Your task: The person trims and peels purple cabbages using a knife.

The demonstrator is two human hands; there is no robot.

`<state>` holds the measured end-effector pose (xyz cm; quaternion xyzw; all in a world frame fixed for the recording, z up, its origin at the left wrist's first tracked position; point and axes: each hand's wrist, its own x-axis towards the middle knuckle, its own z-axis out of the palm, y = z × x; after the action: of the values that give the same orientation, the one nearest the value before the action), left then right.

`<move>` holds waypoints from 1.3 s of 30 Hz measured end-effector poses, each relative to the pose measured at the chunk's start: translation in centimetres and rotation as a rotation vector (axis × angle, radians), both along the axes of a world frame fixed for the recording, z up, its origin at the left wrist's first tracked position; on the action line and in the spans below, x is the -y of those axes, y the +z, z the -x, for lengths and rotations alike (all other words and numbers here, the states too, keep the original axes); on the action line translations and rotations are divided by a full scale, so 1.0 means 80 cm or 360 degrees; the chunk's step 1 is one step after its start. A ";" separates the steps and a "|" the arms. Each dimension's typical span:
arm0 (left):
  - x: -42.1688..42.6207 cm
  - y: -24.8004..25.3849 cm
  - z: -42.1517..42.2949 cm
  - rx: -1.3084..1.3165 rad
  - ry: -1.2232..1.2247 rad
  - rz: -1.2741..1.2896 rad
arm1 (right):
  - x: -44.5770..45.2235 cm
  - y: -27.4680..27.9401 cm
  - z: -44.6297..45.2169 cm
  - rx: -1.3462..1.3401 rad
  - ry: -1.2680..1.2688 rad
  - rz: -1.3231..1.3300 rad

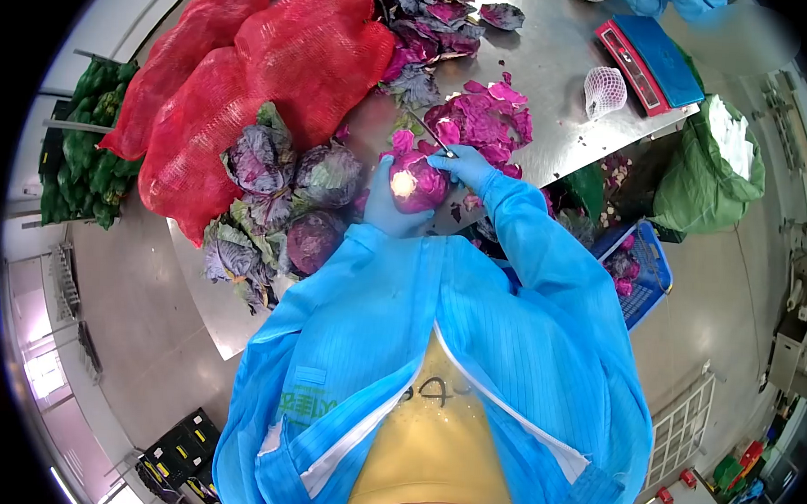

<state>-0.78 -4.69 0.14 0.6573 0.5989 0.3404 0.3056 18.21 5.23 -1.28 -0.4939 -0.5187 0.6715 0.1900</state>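
We see green characters on the chest of our blue jacket, bent by a fold and not fully legible. Dark marks on our yellow top include a shape like an "A", the rest partly covered by the open zip. The front strip of the red-and-blue device at the far right is too small to read.

Our gloved left hand cups a red cabbage, its pale stem end facing us, at the near edge of the metal table. Our gloved right hand grasps a knife, held at the cabbage's far side.

The table shines, with loose purple leaves just beyond the cabbage. More cabbages sit to the left, beside red mesh sacks. A white foam net lies left of the device.

Off the table, a green sack and a blue basket stand on the grey floor to the right; green net bags fill a rack to the left. A co-worker's blue sleeve shows at the far edge.
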 end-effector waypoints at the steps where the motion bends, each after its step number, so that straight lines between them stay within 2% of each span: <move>1: 0.000 -0.001 0.000 0.0000 -0.0004 0.0006 | -0.002 0.003 -0.002 0.0070 0.0055 -0.0064; 5: -0.001 -0.003 -0.001 0.0094 -0.0019 0.0016 | -0.012 -0.002 -0.004 0.0322 0.0232 -0.0347; 7: 0.000 -0.002 -0.003 0.0087 -0.0017 -0.0004 | -0.010 -0.003 0.003 0.0755 0.0298 -0.1038; 11: -0.001 0.005 -0.009 -0.0004 0.0048 -0.0004 | -0.004 -0.013 0.016 0.0853 0.0097 -0.1151; 17: 0.006 0.017 -0.019 0.0033 0.0122 0.0010 | 0.008 0.012 0.022 0.0922 -0.0036 -0.1026; 20: 0.010 0.021 -0.023 -0.0079 0.0175 -0.0010 | 0.021 0.022 0.026 0.0983 -0.0151 -0.0979; 23: 0.009 0.016 -0.020 -0.0058 0.0171 -0.0037 | 0.034 -0.021 0.024 0.0690 -0.1156 -0.0683; 26: 0.008 -0.009 -0.011 -0.0138 0.0225 -0.0120 | 0.052 0.015 0.014 0.0661 -0.1156 -0.0624; 29: 0.004 0.038 -0.032 -0.0122 0.0285 -0.0005 | 0.070 0.053 0.018 0.0490 -0.1151 -0.0847; 30: 0.005 0.061 -0.039 0.0057 0.0279 0.0062 | 0.076 0.055 0.016 0.0508 -0.1100 -0.0943; 33: 0.003 0.004 -0.024 0.0196 0.0405 -0.0014 | 0.101 0.054 0.009 0.0419 -0.1030 -0.1093; 35: -0.002 0.002 -0.016 0.0310 0.0390 0.0021 | 0.112 0.030 0.000 -0.0076 -0.1220 -0.1031; 36: -0.007 -0.004 -0.011 0.0282 0.0416 0.0022 | 0.110 0.032 -0.012 0.0168 -0.1317 -0.1013; 37: -0.007 -0.004 -0.010 0.0248 0.0439 0.0033 | 0.103 0.013 -0.023 -0.0001 -0.1489 -0.0564; 39: -0.011 0.000 -0.011 0.0284 0.0484 0.0070 | 0.087 -0.009 -0.035 0.0687 -0.1474 -0.0726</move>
<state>0.10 -3.81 0.13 0.5194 0.6692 0.4265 0.3169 21.02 -1.74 -2.02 -0.7428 -0.4069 0.2723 0.4568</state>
